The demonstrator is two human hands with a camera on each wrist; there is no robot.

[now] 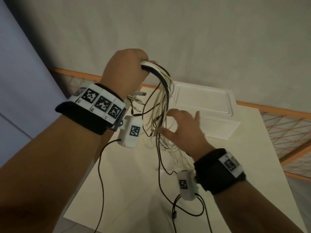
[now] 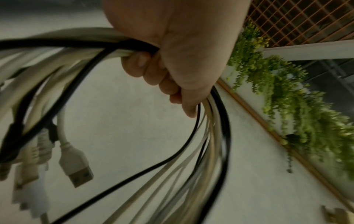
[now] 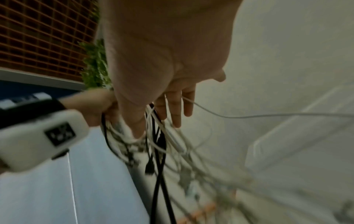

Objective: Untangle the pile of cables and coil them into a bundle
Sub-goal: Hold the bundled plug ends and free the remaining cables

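My left hand (image 1: 133,64) is raised above the table and grips a bundle of white and black cables (image 1: 161,76) in its fist. The left wrist view shows its fingers (image 2: 153,71) curled round the looped cables (image 2: 210,144), with a white USB plug (image 2: 76,168) dangling at the left. The loose ends hang down toward the white table (image 1: 134,190). My right hand (image 1: 183,125) is lower, its fingers spread and straight among the hanging strands. In the right wrist view a thin white cable (image 3: 229,116) runs between its fingers (image 3: 176,109), and several tangled plugs (image 3: 149,165) hang below.
A shallow white tray (image 1: 210,101) lies at the far side of the table. An orange lattice railing (image 1: 286,132) runs behind and to the right. Black wrist-camera leads (image 1: 101,165) trail over the table's near part. Green hanging plants (image 2: 287,98) sit by the wall.
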